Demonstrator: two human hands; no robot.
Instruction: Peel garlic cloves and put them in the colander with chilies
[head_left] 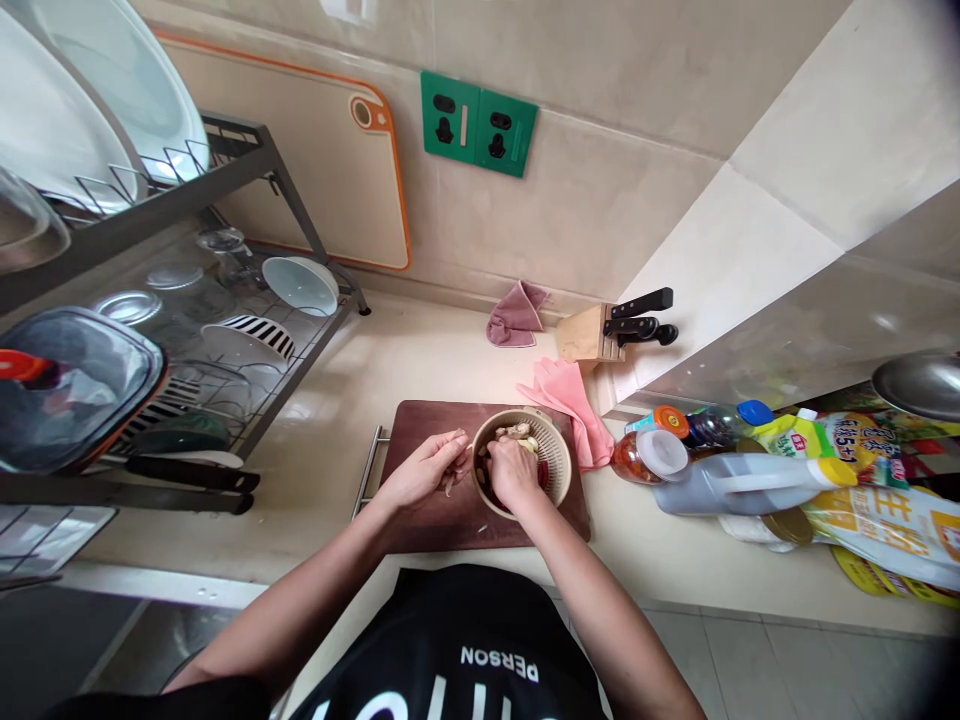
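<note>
A beige colander (pixel 556 462) stands on the right part of a dark brown cutting board (pixel 420 425). Inside it lie pale knobbly pieces that look like ginger or garlic (pixel 517 430), and something dark red. My right hand (pixel 512 470) reaches into the colander with its fingers curled down among the pieces; the fingertips are hidden. Just left of the rim, my left hand (pixel 431 468) is held above the board, its fingers drawn together. What either hand grips is too small or hidden to name. Small pale scraps (pixel 482 528) lie on the board.
At left stands a dish rack (pixel 292 215) with plates, bowls and glasses. A knife block (pixel 581 335), pink rubber gloves (pixel 566 400) and a mauve cloth (pixel 517 315) lie behind the board. Jars, a grey jug (pixel 727 490) and food packets crowd the right side.
</note>
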